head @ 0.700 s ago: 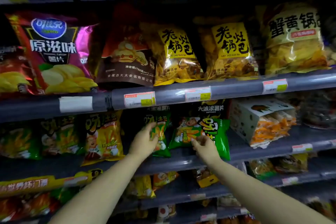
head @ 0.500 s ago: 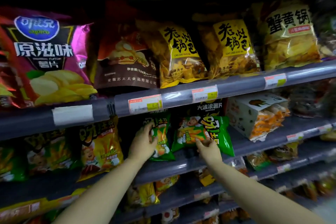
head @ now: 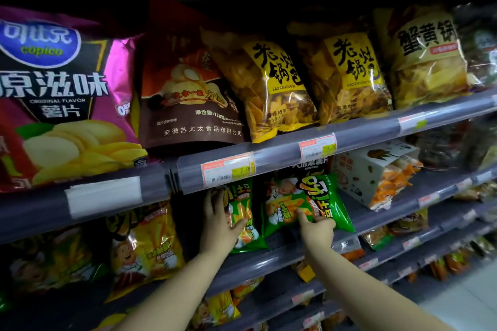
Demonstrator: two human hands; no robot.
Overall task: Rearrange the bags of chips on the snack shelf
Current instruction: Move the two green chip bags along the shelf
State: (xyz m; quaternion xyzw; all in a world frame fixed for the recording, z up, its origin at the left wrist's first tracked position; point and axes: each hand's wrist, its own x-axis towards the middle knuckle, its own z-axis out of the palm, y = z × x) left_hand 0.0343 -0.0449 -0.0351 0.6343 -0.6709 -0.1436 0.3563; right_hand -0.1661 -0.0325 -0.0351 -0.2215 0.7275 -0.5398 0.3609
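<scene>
Two green chip bags stand on the middle grey shelf (head: 376, 219). My left hand (head: 218, 223) lies flat against the left green bag (head: 243, 216), fingers up under the shelf rail and thumb across its front. My right hand (head: 317, 228) pinches the lower edge of the right green bag (head: 309, 201), which leans tilted. A yellow bag (head: 145, 247) of the same brand stands left of my left hand.
The shelf above holds a large purple chip bag (head: 61, 94), a brown bag (head: 188, 99) and several yellow bags (head: 269, 86). A white carton of orange packets (head: 376, 174) stands right of the green bags. Lower shelves (head: 295, 293) hold more packets. A price rail (head: 269, 161) overhangs my hands.
The view has moved closer and tilted. My left hand has slid up along the left green bag. My right hand keeps its hold on the right green bag's lower edge.
</scene>
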